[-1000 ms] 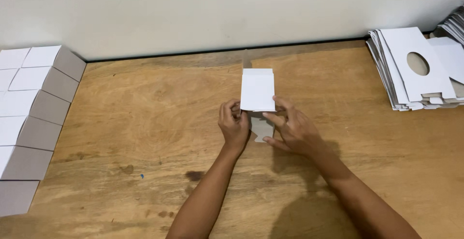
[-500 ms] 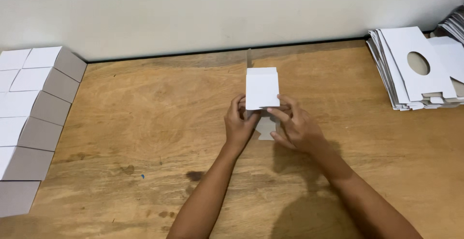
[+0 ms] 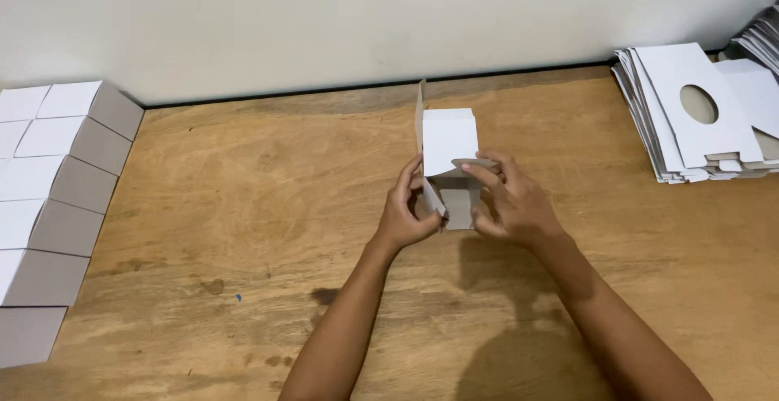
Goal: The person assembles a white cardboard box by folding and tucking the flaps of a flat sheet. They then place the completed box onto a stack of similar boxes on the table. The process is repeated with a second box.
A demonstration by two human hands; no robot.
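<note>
Wooden table (image 3: 203,206); small carton (image 3: 449,145), base perhaps finger-hidden.

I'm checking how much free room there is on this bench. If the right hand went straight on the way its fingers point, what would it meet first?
The right hand points up and left, fingers already on the small white box, so that box comes first. Past it probably the left hand, though depth is hard to judge.

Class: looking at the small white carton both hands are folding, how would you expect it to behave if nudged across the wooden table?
The carton looks like thin card, so probably very light and easily slid. With flaps open, it likely flexes or crushes under pressure. Flat faces suggest no rolling, though standing tall it might tip.
</note>
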